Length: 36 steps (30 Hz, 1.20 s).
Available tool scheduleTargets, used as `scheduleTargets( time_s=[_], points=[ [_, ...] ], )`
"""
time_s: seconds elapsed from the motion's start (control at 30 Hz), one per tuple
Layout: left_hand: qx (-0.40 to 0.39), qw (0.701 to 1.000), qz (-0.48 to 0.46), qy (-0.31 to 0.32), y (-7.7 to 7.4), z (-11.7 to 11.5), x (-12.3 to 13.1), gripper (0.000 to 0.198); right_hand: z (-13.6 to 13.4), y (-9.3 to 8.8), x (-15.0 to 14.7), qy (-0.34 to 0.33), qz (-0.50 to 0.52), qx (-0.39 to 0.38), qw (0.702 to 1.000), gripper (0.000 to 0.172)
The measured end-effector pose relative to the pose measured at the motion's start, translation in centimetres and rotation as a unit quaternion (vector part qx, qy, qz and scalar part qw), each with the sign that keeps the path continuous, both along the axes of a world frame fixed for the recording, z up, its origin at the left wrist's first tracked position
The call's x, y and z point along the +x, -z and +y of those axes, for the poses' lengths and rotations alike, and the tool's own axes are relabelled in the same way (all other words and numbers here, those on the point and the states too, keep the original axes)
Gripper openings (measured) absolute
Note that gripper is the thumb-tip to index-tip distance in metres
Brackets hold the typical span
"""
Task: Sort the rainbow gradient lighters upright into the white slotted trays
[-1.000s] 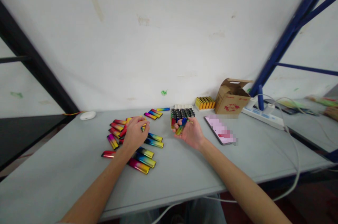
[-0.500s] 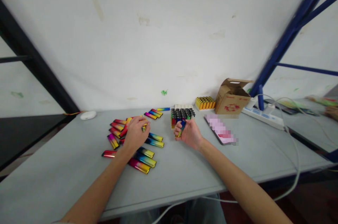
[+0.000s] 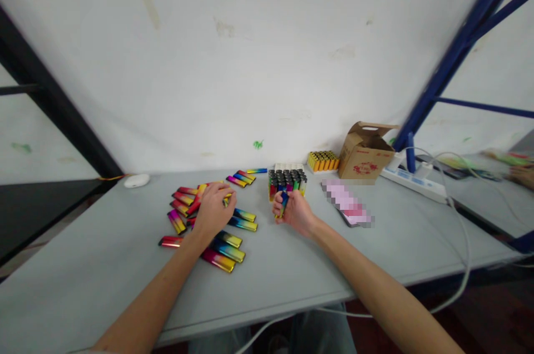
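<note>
My right hand [image 3: 297,211] is closed around a blue-and-yellow lighter case [image 3: 284,203], held nearly upright just in front of a block of lighters [image 3: 287,177] with dark tops. My left hand [image 3: 214,206] rests over a spread of shiny lighter cases, its fingers curled on one whose yellow-and-black end [image 3: 227,198] shows at the fingertips. Red-and-yellow cases [image 3: 182,198] lie left of that hand. Blue-and-yellow cases [image 3: 243,224] lie to its right, and a magenta-and-yellow case [image 3: 219,260] is nearest the front. The hand and forearm hide part of the pile.
Several more cases [image 3: 241,178] lie toward the wall. Behind the lighters stand a pale tray [image 3: 288,167], a block of yellow cylinders [image 3: 324,161] and an open cardboard box [image 3: 365,159]. A phone [image 3: 348,206], a power strip [image 3: 415,184] and cables occupy the right; a white device [image 3: 137,181] sits left.
The case in my right hand has turned slightly more upright. My left hand stays over the pile, and the whole view has shifted a little.
</note>
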<state>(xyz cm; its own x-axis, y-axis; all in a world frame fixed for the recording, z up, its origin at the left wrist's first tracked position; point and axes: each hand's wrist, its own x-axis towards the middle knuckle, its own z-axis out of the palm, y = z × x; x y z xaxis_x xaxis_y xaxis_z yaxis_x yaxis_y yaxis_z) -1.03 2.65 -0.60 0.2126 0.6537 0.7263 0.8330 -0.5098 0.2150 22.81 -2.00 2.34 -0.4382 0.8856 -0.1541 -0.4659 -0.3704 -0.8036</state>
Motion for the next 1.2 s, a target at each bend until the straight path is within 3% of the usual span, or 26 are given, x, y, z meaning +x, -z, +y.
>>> scheduleTargets(
  time_s=[0.67, 0.93, 1.2],
  points=[
    [-0.021, 1.0, -0.014, -0.005, -0.4, -0.1, 0.1, 0.026, 0.1, 0.5, 0.2, -0.062, 0.015, 0.03, 0.997, 0.023],
    [-0.017, 1.0, -0.01, 0.0, -0.3, 0.0, -0.1, 0.027, -0.2, 0.0, 0.4, -0.035, 0.02, 0.035, 0.999, 0.035],
    [-0.028, 0.999, -0.019, 0.001, -0.2, 0.1, -0.2, 0.025, 0.0, -0.6, 2.1, 0.017, 0.016, 0.097, 0.995, 0.023]
  ],
)
